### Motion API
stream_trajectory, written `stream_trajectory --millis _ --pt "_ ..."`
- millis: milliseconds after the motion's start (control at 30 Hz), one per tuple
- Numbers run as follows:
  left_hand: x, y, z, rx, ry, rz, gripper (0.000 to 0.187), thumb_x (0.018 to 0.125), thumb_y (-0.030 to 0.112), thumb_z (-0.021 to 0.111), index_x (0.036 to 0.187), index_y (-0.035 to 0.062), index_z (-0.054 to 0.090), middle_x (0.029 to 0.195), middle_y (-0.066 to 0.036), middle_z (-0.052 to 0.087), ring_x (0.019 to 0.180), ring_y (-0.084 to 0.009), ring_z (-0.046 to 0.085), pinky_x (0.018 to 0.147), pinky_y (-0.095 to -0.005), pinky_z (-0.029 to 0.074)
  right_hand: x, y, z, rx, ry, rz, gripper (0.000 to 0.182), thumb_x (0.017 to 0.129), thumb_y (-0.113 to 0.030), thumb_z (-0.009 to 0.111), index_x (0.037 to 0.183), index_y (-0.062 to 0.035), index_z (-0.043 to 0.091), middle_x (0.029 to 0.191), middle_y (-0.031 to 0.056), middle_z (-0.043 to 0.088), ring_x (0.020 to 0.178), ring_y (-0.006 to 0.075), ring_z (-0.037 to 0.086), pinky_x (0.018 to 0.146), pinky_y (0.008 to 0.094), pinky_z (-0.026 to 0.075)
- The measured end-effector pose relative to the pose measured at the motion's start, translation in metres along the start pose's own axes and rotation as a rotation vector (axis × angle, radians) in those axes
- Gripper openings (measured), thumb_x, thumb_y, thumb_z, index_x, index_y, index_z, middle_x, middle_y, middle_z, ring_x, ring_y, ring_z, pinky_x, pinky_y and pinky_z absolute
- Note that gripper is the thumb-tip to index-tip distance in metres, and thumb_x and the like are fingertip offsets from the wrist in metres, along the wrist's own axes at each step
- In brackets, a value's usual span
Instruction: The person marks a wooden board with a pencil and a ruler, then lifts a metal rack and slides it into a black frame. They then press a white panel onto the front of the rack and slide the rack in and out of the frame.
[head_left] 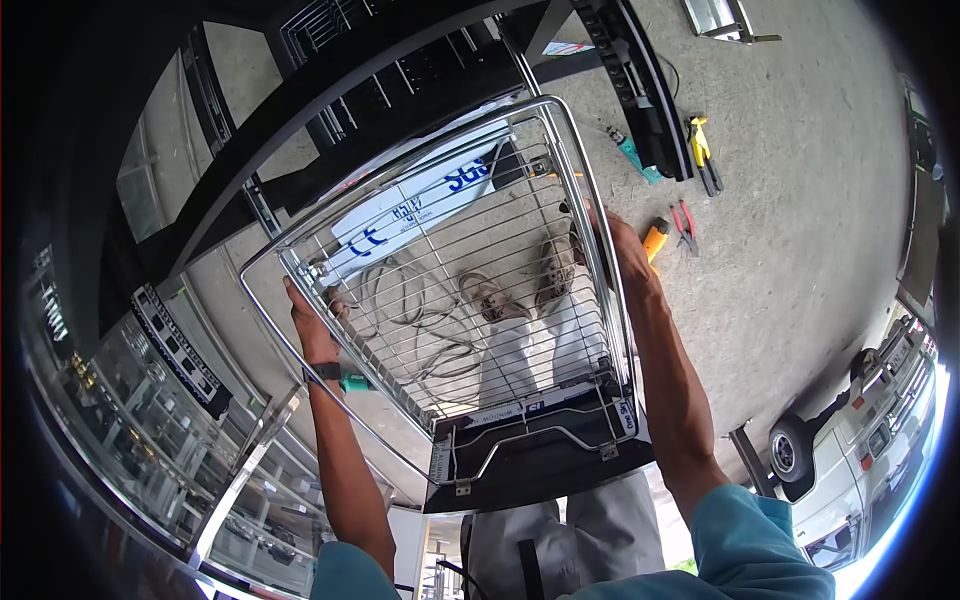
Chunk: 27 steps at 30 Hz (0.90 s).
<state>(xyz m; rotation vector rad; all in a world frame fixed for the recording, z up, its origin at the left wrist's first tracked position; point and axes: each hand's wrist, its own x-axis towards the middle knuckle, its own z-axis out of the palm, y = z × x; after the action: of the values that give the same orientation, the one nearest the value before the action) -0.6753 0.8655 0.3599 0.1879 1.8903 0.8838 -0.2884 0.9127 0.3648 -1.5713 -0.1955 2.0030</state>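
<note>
A chrome wire pull-out basket with a black front panel fills the middle of the head view, tilted over my legs and shoes. My left hand grips its left side, thumb showing on the rim and the other fingers partly hidden behind the wires. On the opposite side, my right hand is closed round the right side rail, most of its fingers hidden. Beyond the basket's far end stands a dark cabinet frame. A sheet with blue lettering shows through the wires.
On the concrete floor to the right lie yellow-handled pliers, a teal tool, red-handled pliers and an orange tool. A coiled cable lies beneath the basket. Glass-and-metal frames line the left; a white vehicle is at right.
</note>
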Motion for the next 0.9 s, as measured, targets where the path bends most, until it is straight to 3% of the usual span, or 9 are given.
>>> stream_trajectory --millis 467,500,900 --pt "-0.004 0.003 0.001 -0.010 0.010 -0.012 0.060 0.087 0.062 0.031 0.112 0.0111 0.051 0.063 0.000 0.049 0.048 -0.0063 0.045 0.042 -0.0191 0.041 0.011 0.009 -0.005 -0.007 0.006 -0.004 0.035 0.089 -0.033 0.051 0.104 -0.0021 0.058 0.065 -0.0016 0.051 0.050 0.0056 0.046 0.045 0.0191 0.039" --pt "0.000 0.001 -0.003 -0.006 -0.008 -0.017 0.064 0.085 0.064 0.032 0.118 0.0108 0.047 0.060 -0.001 0.049 0.048 -0.0088 0.046 0.047 -0.0227 0.043 0.012 0.009 -0.004 -0.003 0.014 0.007 0.035 0.089 -0.034 0.051 0.103 -0.0025 0.058 0.065 -0.0020 0.050 0.051 0.0054 0.046 0.044 0.0191 0.038" --pt "0.000 0.001 -0.003 -0.012 -0.020 -0.025 0.064 0.085 0.064 0.032 0.121 0.0128 0.047 0.059 -0.001 0.047 0.049 -0.0094 0.046 0.046 -0.0232 0.040 0.007 0.006 -0.002 -0.054 0.031 -0.046 0.032 0.089 -0.034 0.050 0.099 -0.0050 0.059 0.065 -0.0025 0.049 0.051 0.0055 0.043 0.044 0.0202 0.037"
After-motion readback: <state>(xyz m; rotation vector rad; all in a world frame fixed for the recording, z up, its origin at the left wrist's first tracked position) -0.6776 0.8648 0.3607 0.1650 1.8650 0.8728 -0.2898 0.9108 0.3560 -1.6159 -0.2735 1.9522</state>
